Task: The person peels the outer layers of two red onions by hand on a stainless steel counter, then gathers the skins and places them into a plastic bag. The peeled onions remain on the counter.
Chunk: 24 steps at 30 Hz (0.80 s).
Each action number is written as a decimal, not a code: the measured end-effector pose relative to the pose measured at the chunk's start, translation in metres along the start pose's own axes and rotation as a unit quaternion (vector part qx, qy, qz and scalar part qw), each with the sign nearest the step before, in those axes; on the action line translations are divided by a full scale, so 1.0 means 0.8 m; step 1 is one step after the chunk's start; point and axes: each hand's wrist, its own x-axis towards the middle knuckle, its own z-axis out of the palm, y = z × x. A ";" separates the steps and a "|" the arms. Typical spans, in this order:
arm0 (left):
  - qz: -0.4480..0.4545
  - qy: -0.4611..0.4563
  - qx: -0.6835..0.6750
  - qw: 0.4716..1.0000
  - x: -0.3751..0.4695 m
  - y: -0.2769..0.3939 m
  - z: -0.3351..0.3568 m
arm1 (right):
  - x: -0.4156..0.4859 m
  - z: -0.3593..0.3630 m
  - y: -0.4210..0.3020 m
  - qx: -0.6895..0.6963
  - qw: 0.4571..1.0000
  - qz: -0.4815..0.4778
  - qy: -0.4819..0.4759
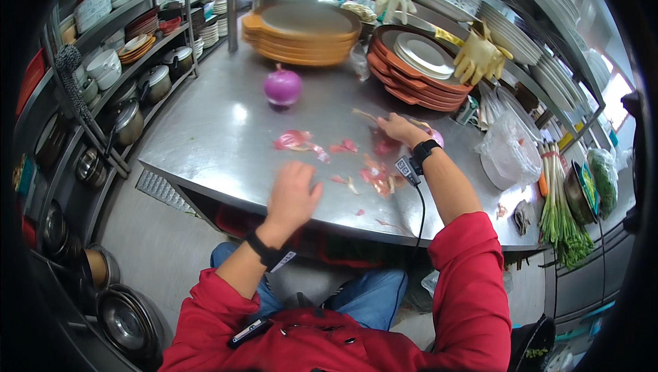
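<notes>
My left hand (294, 189) hovers palm down at the near edge of a steel table (221, 130), thumb apart, with nothing seen in it. My right hand (400, 129) is low over the tabletop among reddish onion skins (378, 176). A thin tan strip (365, 114) sticks out beside its fingers; whether they grip it is hidden. Just behind that wrist, a second purple onion (437, 138) is partly covered. A whole purple onion (282, 87) with a short dry top rests farther back, left of centre. More peelings (293, 139) lie between the hands and this onion.
Stacked orange-rimmed platters (303, 58) and reddish-brown ones (411, 95) stand at the back. Yellow gloves (480, 55) hang at the right. A plastic-covered white container (496, 166), green onions (558, 202) and a grey cloth (523, 216) line the right side. Shelves of pots (126, 122) flank the left.
</notes>
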 end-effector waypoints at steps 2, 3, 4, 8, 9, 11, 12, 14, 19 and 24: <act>0.011 0.003 -0.003 1.000 0.000 -0.002 0.000 | 0.013 0.006 -0.010 0.005 1.000 0.009 -0.015; 0.013 0.004 -0.003 1.000 0.000 -0.002 0.000 | 0.017 0.010 -0.019 0.016 0.999 -0.036 -0.027; 0.014 0.005 -0.003 1.000 0.000 -0.002 0.000 | 0.017 0.014 -0.028 0.028 0.996 -0.077 -0.034; 0.007 0.001 -0.017 1.000 -0.001 -0.001 -0.003 | -0.005 0.030 -0.077 0.025 0.965 -0.229 -0.123; 0.005 -0.001 -0.014 1.000 -0.001 -0.001 -0.004 | -0.019 0.040 -0.091 0.001 0.957 -0.266 -0.114; 0.005 0.001 -0.015 1.000 -0.001 0.000 -0.006 | -0.058 0.063 -0.111 -0.061 0.930 -0.354 -0.082; 0.008 0.010 -0.019 1.000 0.000 0.001 -0.006 | -0.078 0.069 -0.116 -0.048 0.922 -0.370 -0.107; 0.025 0.045 -0.041 0.998 0.002 0.002 -0.006 | -0.121 0.076 -0.118 -0.044 0.918 -0.372 -0.128; -0.022 0.051 0.005 0.998 0.007 0.002 -0.004 | -0.171 0.027 -0.078 -0.090 0.925 -0.352 -0.110; -0.046 0.088 0.096 0.990 0.010 0.008 0.005 | -0.166 -0.010 0.001 -0.254 0.947 -0.190 -0.050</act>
